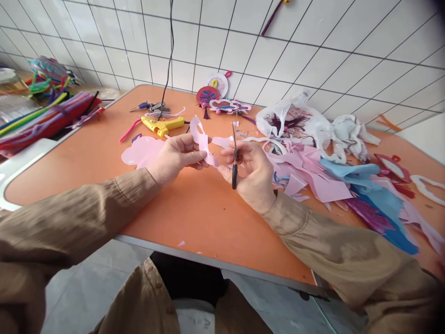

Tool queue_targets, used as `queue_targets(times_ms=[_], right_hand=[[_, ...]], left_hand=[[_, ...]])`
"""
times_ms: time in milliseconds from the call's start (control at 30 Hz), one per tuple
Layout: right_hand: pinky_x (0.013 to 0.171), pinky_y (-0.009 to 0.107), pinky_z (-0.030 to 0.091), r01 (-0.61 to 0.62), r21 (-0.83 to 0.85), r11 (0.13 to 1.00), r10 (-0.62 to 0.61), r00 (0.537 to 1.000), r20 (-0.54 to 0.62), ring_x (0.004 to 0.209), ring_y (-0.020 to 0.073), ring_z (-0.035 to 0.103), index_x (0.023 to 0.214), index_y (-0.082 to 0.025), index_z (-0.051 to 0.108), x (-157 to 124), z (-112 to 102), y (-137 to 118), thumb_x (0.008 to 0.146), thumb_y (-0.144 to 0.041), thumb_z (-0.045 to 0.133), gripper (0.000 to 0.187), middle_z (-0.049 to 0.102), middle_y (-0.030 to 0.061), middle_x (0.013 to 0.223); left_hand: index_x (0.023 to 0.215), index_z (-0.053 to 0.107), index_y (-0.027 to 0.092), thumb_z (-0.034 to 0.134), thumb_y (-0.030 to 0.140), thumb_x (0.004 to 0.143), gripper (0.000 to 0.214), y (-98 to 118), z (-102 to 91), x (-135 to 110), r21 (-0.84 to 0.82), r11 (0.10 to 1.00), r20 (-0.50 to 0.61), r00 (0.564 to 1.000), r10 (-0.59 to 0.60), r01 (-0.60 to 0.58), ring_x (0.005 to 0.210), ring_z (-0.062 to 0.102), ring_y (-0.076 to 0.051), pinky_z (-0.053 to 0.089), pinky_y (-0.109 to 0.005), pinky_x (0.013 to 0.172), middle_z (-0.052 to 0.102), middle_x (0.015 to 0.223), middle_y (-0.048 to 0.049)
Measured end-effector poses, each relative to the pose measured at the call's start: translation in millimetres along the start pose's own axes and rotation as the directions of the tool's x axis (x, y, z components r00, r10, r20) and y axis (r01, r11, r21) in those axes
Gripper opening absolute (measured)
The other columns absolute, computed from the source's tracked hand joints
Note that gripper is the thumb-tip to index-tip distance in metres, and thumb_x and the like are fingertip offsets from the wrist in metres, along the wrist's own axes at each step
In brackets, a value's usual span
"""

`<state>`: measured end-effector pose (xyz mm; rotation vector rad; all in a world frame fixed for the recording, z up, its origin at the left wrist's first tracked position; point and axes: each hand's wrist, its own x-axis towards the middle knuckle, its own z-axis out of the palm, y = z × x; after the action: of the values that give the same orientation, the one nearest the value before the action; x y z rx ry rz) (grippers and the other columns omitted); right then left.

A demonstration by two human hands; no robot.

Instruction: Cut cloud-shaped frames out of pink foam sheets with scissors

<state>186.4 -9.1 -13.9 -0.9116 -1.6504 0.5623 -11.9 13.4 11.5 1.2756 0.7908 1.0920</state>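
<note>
My left hand (175,157) pinches a curved strip of pale pink paper (202,141) above the orange table (194,208). My right hand (252,174) is closed around small scissors (234,153) with black handles, blades pointing up beside the pink strip. Both hands hover over the middle of the table, close together. A larger pink cut-out shape (142,151) lies flat just behind my left wrist.
A yellow glue gun (162,124) with its cord lies behind the hands. Pink, blue and purple paper scraps (333,185) and a white plastic bag (295,123) cover the right side. Pipe cleaners (45,118) lie at left. Finished paper ornaments (217,95) sit by the tiled wall.
</note>
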Motion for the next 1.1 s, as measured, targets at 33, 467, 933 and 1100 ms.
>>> queue_targets(times_ms=[33,467,933,1100], right_hand=[[0.081,0.044,0.057,0.003,0.005,1.0,-0.003,1.0,0.005,0.08,0.0203,0.063,0.111,-0.031,0.058,1.5,-0.1,-1.2,0.079,-0.037,0.082,0.04,0.072,0.0019,0.101],[0.071,0.039,0.05,-0.058,0.001,0.998,0.057,0.99,0.125,0.069,0.0166,0.058,0.114,-0.028,0.068,0.8,1.2,1.6,0.08,-0.032,0.077,0.036,0.061,-0.0039,0.077],[0.069,0.038,0.051,-0.089,0.13,0.988,0.069,0.986,0.152,0.067,0.019,0.065,0.108,-0.031,0.05,-9.1,-8.3,0.1,0.082,-0.044,0.082,0.043,0.069,-0.0057,0.073],[0.067,0.038,0.054,-0.183,0.15,0.972,0.138,0.953,0.271,0.068,0.0202,0.069,0.103,-0.028,0.05,-16.1,-9.6,3.1,0.082,-0.053,0.081,0.044,0.072,-0.002,0.074]], left_hand=[[0.088,0.071,0.014,0.09,0.027,0.067,0.031,0.3,1.0,-0.5,0.017,1.0,0.015,1.0,-0.001,0.001,0.066,0.069,-0.014,0.055,-0.024,0.062,0.073,0.073,-0.0025],[0.085,0.077,0.013,0.096,0.029,0.063,0.033,-3.9,4.2,-0.5,0.023,0.995,0.144,0.985,-0.096,0.093,0.071,0.069,-0.014,0.055,-0.023,0.06,0.078,0.084,-0.0082],[0.074,0.075,0.015,0.091,0.023,0.065,0.02,-3.3,-6.4,4.0,-0.039,0.992,-0.008,0.993,-0.117,0.116,0.067,0.067,-0.012,0.057,-0.025,0.068,0.073,0.071,-0.0031],[0.078,0.079,0.015,0.087,0.019,0.069,0.013,1.7,-9.8,3.9,-0.15,0.986,-0.048,0.996,-0.076,0.068,0.079,0.074,-0.016,0.059,-0.028,0.074,0.079,0.087,-0.0064]])
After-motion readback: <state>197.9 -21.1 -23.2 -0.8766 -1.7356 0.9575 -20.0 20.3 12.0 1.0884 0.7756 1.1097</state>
